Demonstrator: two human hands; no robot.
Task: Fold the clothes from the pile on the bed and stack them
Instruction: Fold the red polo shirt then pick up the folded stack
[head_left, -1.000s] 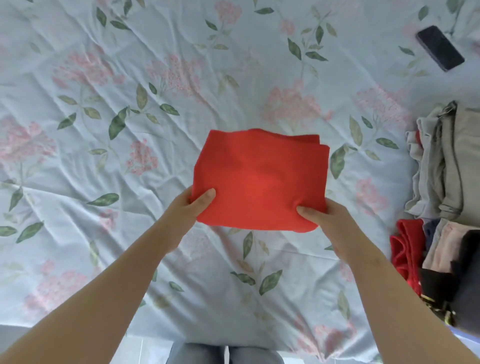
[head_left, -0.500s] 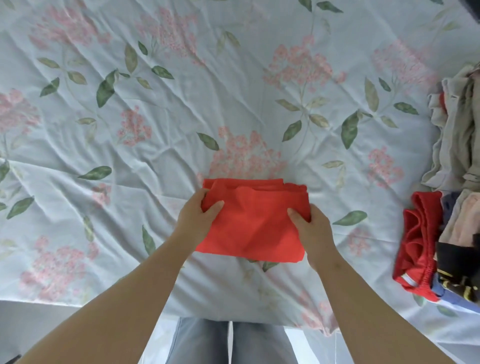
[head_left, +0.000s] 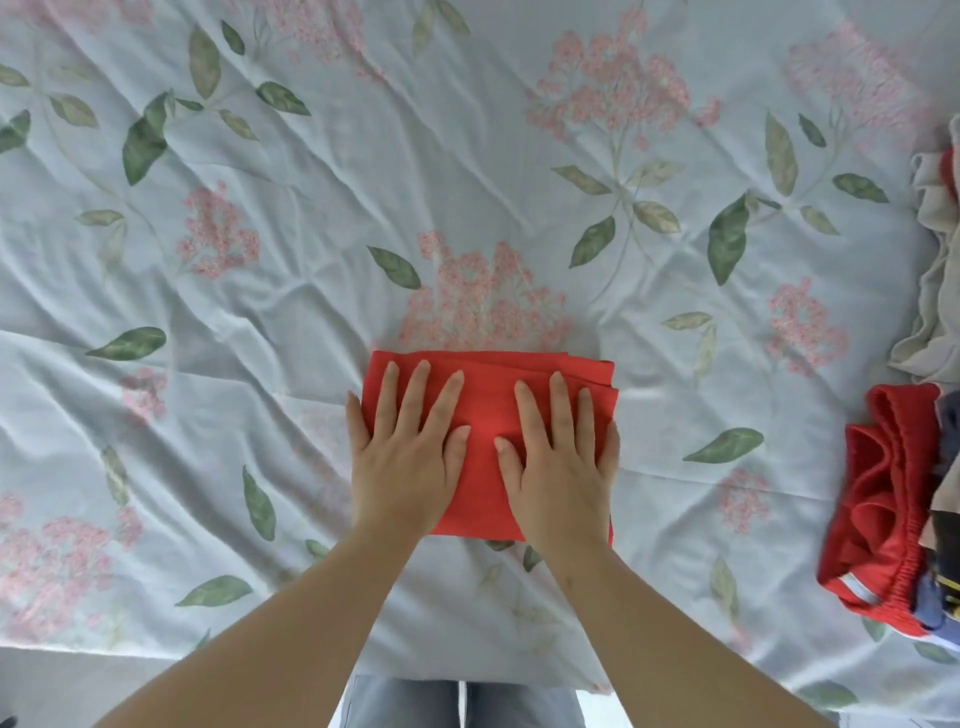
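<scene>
A folded red garment (head_left: 485, 400) lies flat on the floral bedsheet (head_left: 311, 218), near the bed's front edge. My left hand (head_left: 410, 452) lies palm down on its left half with the fingers straight and spread. My right hand (head_left: 563, 457) presses flat on its right half in the same way. Both hands cover much of the garment. At the right edge of the view sits the pile of unfolded clothes (head_left: 893, 519), with a crumpled red piece in front and darker pieces behind it.
Beige and cream garments (head_left: 935, 291) lie heaped further back at the right edge. The bed's front edge (head_left: 156, 652) runs along the bottom, with my legs in jeans (head_left: 462, 701) below it. Open sheet stretches to the left and behind the red garment.
The red garment was held up by its lower corners, then brought down and toward me onto the sheet. Both hands let go of its sides and now press flat on top.
</scene>
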